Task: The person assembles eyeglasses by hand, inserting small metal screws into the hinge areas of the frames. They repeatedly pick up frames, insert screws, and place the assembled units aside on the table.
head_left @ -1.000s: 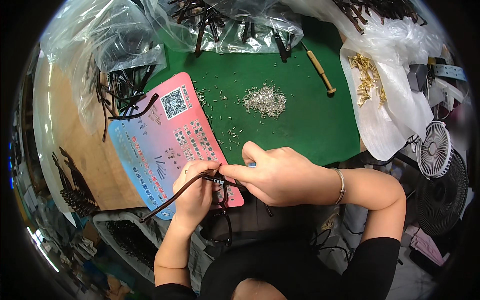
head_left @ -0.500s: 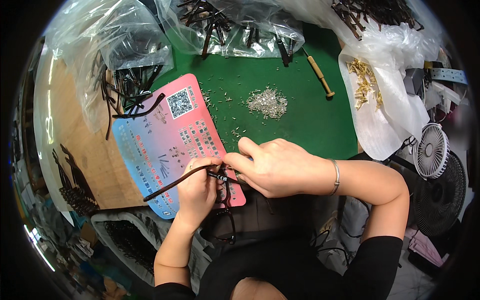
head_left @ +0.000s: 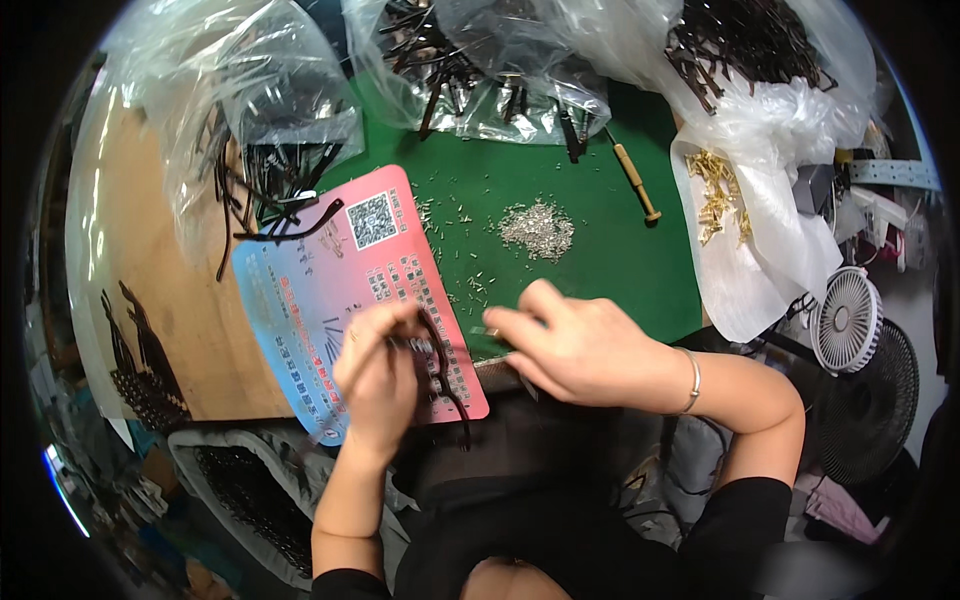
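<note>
My left hand [head_left: 375, 375], smeared by motion, is closed on a dark eyeglass frame [head_left: 443, 368] above the pink and blue printed card [head_left: 290, 330]. Part of the frame curves out on the right side of the fingers and hangs toward the table's near edge; the rest is hidden or blurred. Just to the right, apart from the frame, my right hand [head_left: 575, 350] has its thumb and forefinger pinched together. A small, partly gold-coloured bit shows at its fingertips, too blurred to name. Beyond the hands lies a pile of tiny silver metal pieces [head_left: 537, 230] on the green mat [head_left: 610, 280].
A screwdriver with a brass-coloured handle [head_left: 637, 185] lies at the far right. Brass pieces [head_left: 722, 200] rest on white sheeting [head_left: 780, 250]. Plastic bags [head_left: 500, 120] of dark temple arms stand behind; loose temples [head_left: 290, 225] overlap the card. Small fans [head_left: 845, 315] stand at right.
My hands have come apart, the right one shifting slightly right. The eyeglass frame has turned in my left hand, so its long temple no longer reaches out leftward. The whole view has shifted slightly.
</note>
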### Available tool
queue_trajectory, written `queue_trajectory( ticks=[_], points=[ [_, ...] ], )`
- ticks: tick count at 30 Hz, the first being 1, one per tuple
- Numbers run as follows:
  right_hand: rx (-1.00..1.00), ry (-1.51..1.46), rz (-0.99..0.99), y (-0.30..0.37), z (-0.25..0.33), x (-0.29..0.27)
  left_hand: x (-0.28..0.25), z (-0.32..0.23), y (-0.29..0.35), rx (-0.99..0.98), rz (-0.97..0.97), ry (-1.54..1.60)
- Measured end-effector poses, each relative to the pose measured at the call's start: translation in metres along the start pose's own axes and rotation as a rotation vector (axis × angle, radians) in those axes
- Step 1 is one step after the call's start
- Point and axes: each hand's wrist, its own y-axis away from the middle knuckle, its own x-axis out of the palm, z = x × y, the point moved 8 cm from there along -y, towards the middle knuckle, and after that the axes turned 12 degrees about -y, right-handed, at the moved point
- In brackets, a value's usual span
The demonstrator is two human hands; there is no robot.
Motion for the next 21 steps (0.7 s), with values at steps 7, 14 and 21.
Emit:
queue_trajectory(
  ticks=[7, 14, 21],
  points=[
    [0.170, 0.085, -0.014, 0.005, -0.010, -0.004, -0.005, 0.009, -0.014, -0.141, -0.076, 0.056],
    [0.160, 0.127, -0.067, -0.002, -0.012, -0.004, -0.017, -0.003, 0.008, -0.203, 0.103, 0.038],
    [0.082, 0.278, -0.148, -0.004, -0.008, 0.001, -0.019, -0.030, 0.040, 0.018, 0.172, -0.046]
  ],
)
